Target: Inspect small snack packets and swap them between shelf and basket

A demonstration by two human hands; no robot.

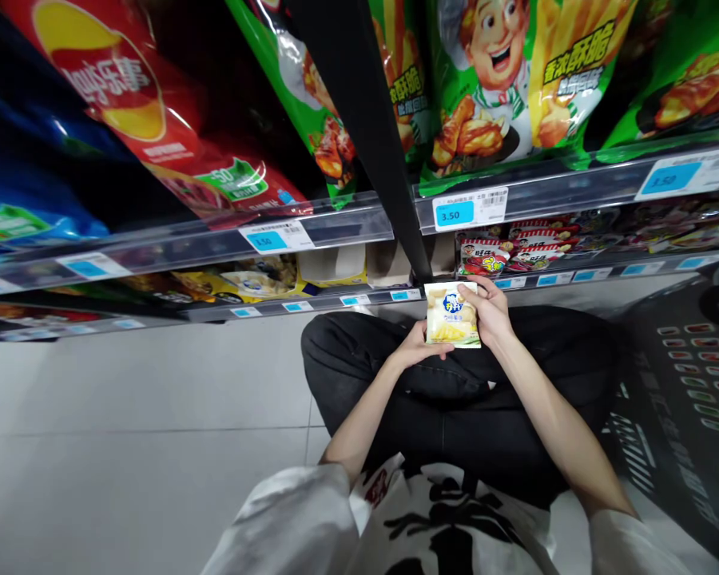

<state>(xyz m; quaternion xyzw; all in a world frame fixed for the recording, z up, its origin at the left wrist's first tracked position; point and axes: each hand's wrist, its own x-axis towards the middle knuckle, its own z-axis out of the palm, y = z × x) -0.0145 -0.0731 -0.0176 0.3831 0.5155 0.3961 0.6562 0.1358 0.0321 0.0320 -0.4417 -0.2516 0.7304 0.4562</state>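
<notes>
A small cream-and-yellow snack packet (452, 317) with a blue logo is held upright above my crossed legs, its printed front facing me. My left hand (418, 345) grips its lower left corner, thumb along the bottom edge. At the upper right side, my right hand (488, 307) has its thumb on the front and fingers behind. The back of the packet is hidden. Just beyond my hands is the bottom shelf, with red-and-white snack packets (482, 254) to the right and an open yellow-edged carton (332, 265) to the left.
Large chip bags, one red (120, 88) and one green (491, 88), fill the shelf above. A black upright post (371, 120) divides the shelving. Close on my right stands a dark shopping basket (665, 383) with slotted sides. Pale floor tiles (156, 431) lie to my left.
</notes>
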